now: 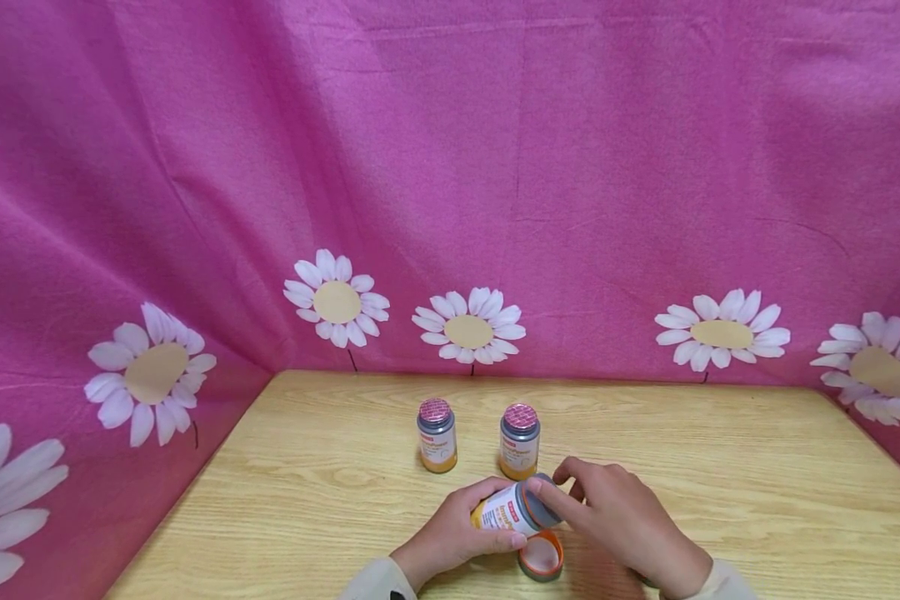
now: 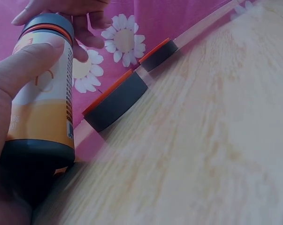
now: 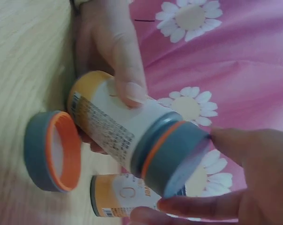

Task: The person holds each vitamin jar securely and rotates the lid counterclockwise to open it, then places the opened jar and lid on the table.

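My left hand [image 1: 453,529] grips a supplement bottle [image 1: 498,510] with a white and yellow label, tilted to the right over the table. Its grey cap [image 3: 174,157], edged in orange, sits on the bottle's mouth. The thumb and fingers of my right hand [image 1: 622,508] pinch this cap from its outer side. Below the bottle's neck, a loose cap [image 1: 540,557] lies on the table with its orange inside facing up. Farther off in the left wrist view is a second loose cap [image 2: 158,55], mostly hidden by the right hand in the head view.
Two similar bottles stand upright behind my hands, the left bottle [image 1: 437,442] and the right bottle [image 1: 520,446], both capless with pink patterned seals on top. A pink cloth [image 1: 570,183] with white daisies hangs behind the wood-grain table [image 1: 292,467].
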Demonstrator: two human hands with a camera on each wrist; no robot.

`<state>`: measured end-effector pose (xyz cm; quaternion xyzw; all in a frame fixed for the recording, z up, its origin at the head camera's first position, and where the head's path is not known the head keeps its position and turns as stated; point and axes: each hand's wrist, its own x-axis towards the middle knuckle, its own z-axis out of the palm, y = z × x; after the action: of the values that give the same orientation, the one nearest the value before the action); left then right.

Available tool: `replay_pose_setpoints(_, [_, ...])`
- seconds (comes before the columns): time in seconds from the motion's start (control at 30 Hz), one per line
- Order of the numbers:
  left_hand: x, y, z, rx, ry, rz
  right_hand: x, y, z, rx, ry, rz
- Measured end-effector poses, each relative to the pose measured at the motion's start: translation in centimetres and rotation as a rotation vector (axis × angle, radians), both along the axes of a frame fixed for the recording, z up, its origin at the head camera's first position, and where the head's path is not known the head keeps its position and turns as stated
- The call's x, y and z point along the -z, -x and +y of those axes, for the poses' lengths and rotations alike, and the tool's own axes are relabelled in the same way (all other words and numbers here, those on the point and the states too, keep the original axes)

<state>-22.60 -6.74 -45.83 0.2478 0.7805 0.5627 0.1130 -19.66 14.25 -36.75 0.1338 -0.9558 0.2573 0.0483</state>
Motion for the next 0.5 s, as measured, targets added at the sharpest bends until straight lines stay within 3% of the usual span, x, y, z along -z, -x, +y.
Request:
replay_pose_setpoints(0.1, [0.02, -0.03, 0.02, -0.001, -0.002, 0.002, 0.19, -0.03, -0.26, 0.018, -0.007, -0.005])
replay_pose_setpoints(0.2, [-0.01, -0.07, 0.03, 0.003, -0.008, -0.010, 0.25, -0.05, -0.27, -0.014, -0.002, 0.002])
replay_pose_setpoints(0.5, [-0.20, -0.05, -0.04, 0.001, -0.005, -0.023, 0.09, 0.27, 0.43, -0.240, 0.098, -0.019])
